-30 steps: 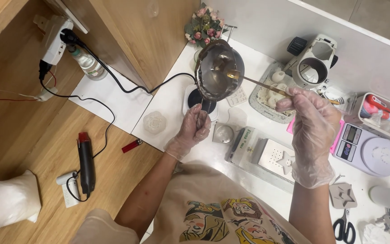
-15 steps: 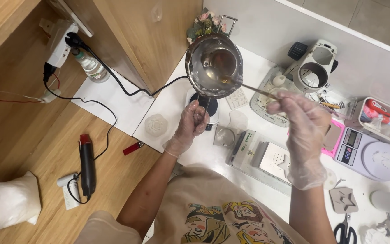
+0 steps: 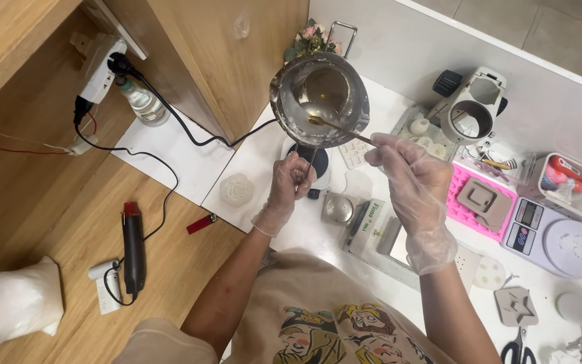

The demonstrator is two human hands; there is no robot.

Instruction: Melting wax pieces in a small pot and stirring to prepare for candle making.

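My left hand (image 3: 289, 183), in a clear glove, grips the handle of a steel melting pot (image 3: 320, 100) and holds it raised over a small black hot plate (image 3: 308, 157). My gloved right hand (image 3: 409, 180) holds a thin gold spoon (image 3: 341, 130), its bowl resting inside the pot in a clear liquid. The pot is tilted toward me, so its inside shows.
On the white table: a pink silicone mould (image 3: 469, 202), a digital scale (image 3: 560, 237), a star mould (image 3: 514, 305), scissors (image 3: 519, 348), a small flower bunch (image 3: 312, 39). On the wooden floor lie a heat gun (image 3: 133, 246), a red lighter (image 3: 201, 224), a power strip (image 3: 99, 61) and a bottle (image 3: 143, 102).
My right hand has moved left and nearer the pot, uncovering the pink mould. The pot has tipped more upright and its inside faces me more fully.
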